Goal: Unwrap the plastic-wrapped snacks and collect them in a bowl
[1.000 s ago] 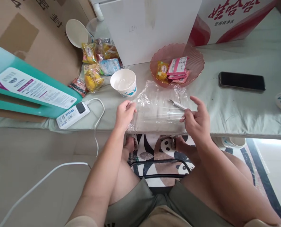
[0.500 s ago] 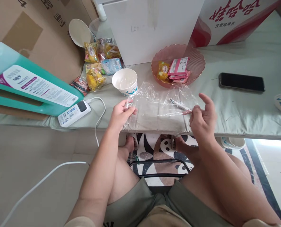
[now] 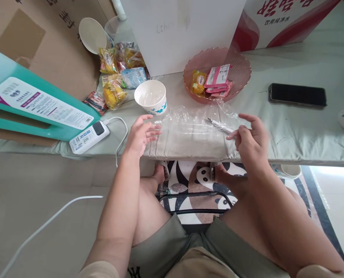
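Observation:
A clear plastic sheet (image 3: 189,129) lies flat near the table's front edge, with a small metal tool (image 3: 218,124) resting on its right part. My left hand (image 3: 140,133) hovers at the sheet's left edge with its fingers spread and nothing in them. At the sheet's right edge, my right hand (image 3: 250,137) has thumb and forefinger pinched close together and the other fingers loosely curled; I cannot make out whether film is between them. A white paper bowl (image 3: 150,96) stands just behind the sheet.
A pink ribbed bowl (image 3: 238,69) holds snack packets. More snack packets (image 3: 116,77) lie at the back left beside a teal jug (image 3: 29,108) and a power strip (image 3: 89,136). A black phone (image 3: 297,95) lies to the right. White box (image 3: 183,31) behind.
The plastic sheet, held up off the table edge a second ago, now lies flat. My left hand has let go of it and opened; my right hand shifted slightly right.

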Motion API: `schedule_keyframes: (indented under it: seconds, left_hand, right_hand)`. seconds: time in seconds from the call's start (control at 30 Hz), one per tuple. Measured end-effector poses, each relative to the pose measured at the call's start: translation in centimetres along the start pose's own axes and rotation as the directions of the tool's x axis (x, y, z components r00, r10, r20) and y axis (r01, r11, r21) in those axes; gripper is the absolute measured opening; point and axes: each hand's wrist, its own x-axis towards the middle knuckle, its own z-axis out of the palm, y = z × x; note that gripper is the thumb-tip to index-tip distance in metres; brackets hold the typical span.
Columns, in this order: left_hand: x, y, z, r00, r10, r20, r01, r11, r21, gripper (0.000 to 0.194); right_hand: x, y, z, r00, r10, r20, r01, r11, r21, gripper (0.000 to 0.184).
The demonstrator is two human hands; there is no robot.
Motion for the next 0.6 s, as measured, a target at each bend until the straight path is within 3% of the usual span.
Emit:
schedule_keyframes:
  seconds: [0.07,0.13,0.2,0.27,0.37,0.5,0.6]
  left_hand:
    - [0.0,0.0,0.0,0.997,-0.026,0.077,0.022,0.998,0.063,0.053]
    - [0.3,-0.2,0.2,0.998,-0.001,0.055,-0.007,0.989,0.15,0.046]
    - [0.7,-0.4,0.3,0.995,0.084,-0.05,-0.073,0.979,0.19,0.026]
    - [1.0,-0.6,0.2,0.963,0.172,-0.206,-0.136,0.975,0.178,0.012]
    - [1.3,-0.8,-0.1,0.936,0.168,-0.31,-0.129,0.981,0.144,0.008]
    - [1.2,-0.9,-0.1,0.995,0.018,-0.101,0.003,0.978,0.209,0.03]
    - [1.3,-1.0,0.3,1.0,0.017,-0.008,-0.013,0.932,0.363,0.029]
  right_hand:
    - [0.0,0.0,-0.1,0.998,0.016,0.065,-0.013,0.999,-0.044,0.034]
    - [-0.1,-0.1,0.0,0.997,0.006,0.082,0.002,0.995,-0.102,0.037]
    - [-0.1,-0.2,0.0,0.998,0.008,0.062,0.001,0.99,-0.144,0.038]
    - [-0.1,-0.3,-0.1,1.0,0.019,0.015,-0.017,0.989,-0.148,0.038]
    - [0.1,-0.4,-0.3,0.999,0.042,-0.027,-0.046,0.988,-0.148,0.041]
    - [0.2,-0.7,-0.6,0.993,0.11,0.049,-0.092,0.957,-0.277,0.045]
    - [0.1,-1.0,-0.5,0.974,0.179,0.136,-0.114,0.916,-0.385,0.048]
